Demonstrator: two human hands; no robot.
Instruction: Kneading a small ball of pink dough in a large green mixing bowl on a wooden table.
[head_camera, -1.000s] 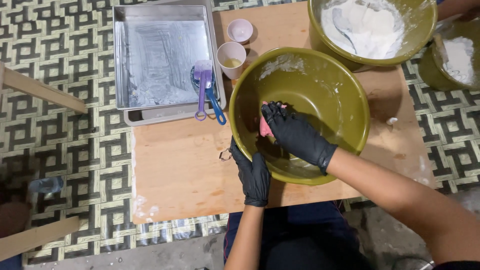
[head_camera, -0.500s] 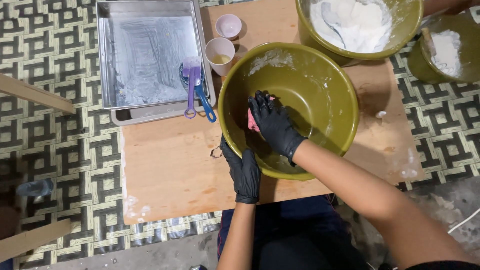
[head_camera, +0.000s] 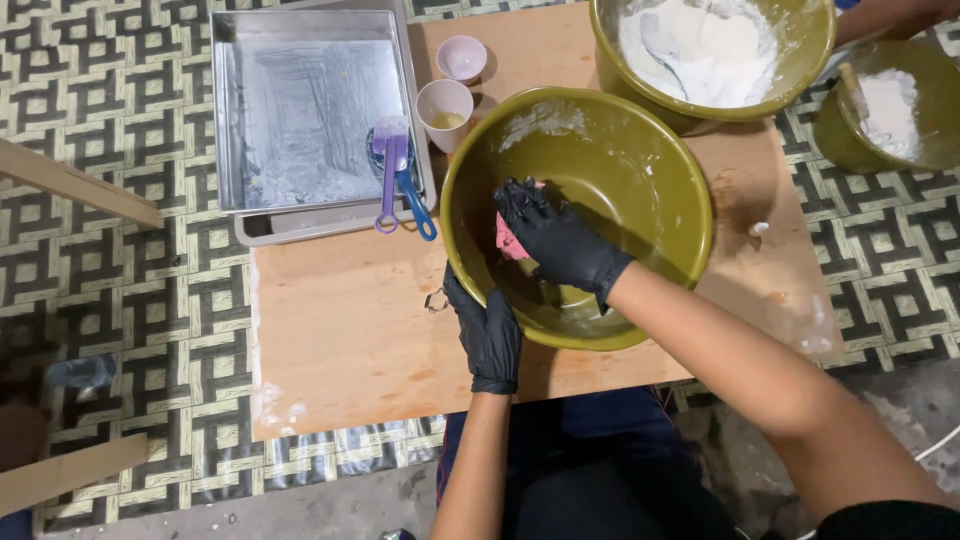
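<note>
Fingers of right hand (head_camera: 555, 240) pinch pink cloth (head_camera: 508, 243) inside olive bowl (head_camera: 640, 170) — left hand (head_camera: 487, 330) grips near rim.

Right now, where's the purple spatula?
The purple spatula lies on the right edge of the square metal tray, beside a blue-handled tool and left of the olive bowl.

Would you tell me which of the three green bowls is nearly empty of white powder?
The nearest green bowl, gripped by both gloved hands; the two farther bowls hold white powder.
</note>
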